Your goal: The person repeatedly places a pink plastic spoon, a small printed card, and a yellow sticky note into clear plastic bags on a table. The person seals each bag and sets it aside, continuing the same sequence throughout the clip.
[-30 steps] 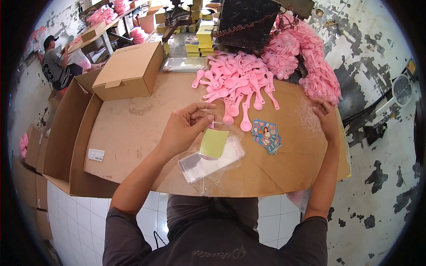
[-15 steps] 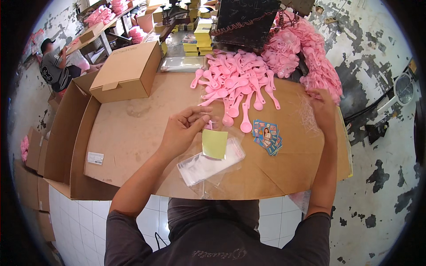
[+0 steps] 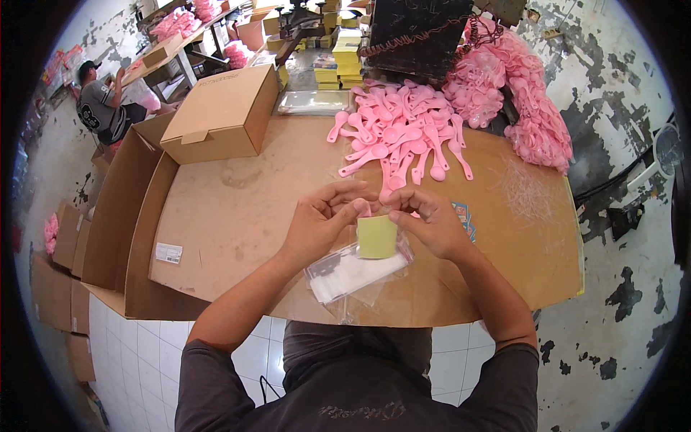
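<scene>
Both hands meet above the front middle of the cardboard-topped table. My left hand (image 3: pixel 325 219) is closed, thumb and fingers pinching the upper left of a small clear plastic bag. A pale green card (image 3: pixel 377 239) shows in the bag, with a bit of pink at the left fingertips. My right hand (image 3: pixel 436 225) pinches the bag's upper right edge. Below lies a stack of clear plastic bags (image 3: pixel 349 279). Just beyond the hands is a heap of pink plastic measuring spoons (image 3: pixel 403 137). My right hand partly hides some blue printed cards (image 3: pixel 464 214).
A closed brown carton (image 3: pixel 216 108) sits at the far left beside an open cardboard box (image 3: pixel 133 216). Thin loose strands (image 3: pixel 529 191) lie at the right. Bundled pink spoons (image 3: pixel 536 126) hang beyond them. Another person (image 3: pixel 104 104) sits at the far left.
My right hand has come from the strands at the far right to the bag and now pinches its edge. My left hand still holds the bag. The view has shifted slightly.
</scene>
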The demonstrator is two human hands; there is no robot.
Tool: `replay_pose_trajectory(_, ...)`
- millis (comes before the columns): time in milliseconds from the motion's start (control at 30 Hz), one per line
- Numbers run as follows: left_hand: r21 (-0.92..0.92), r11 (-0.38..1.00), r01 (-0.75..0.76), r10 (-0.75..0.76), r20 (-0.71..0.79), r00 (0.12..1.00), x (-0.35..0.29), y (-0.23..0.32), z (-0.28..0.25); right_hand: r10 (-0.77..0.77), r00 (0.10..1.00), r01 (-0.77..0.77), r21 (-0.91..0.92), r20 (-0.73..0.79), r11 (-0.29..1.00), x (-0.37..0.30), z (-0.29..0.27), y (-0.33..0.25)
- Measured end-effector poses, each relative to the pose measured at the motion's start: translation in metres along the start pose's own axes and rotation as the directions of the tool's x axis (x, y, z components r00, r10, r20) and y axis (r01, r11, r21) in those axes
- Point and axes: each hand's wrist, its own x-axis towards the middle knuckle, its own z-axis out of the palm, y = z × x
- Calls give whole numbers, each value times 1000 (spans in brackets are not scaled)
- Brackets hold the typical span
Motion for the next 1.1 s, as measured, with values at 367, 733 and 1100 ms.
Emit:
replay_pose_trajectory(367,143,988,59,-60,4,998,-5,-5,0,-15,989,46,209,-148,977,-4,8,2)
replay_pose_trajectory(733,272,962,-27,-5,114,993,-4,-17,-12,18,993,7,206,-120,979,-8,-4,21)
replay_pose_trajectory(1100,321,938,135,-167,75,983,0,-18,-14,146,989,-138,166,-32,976,-13,-10,27)
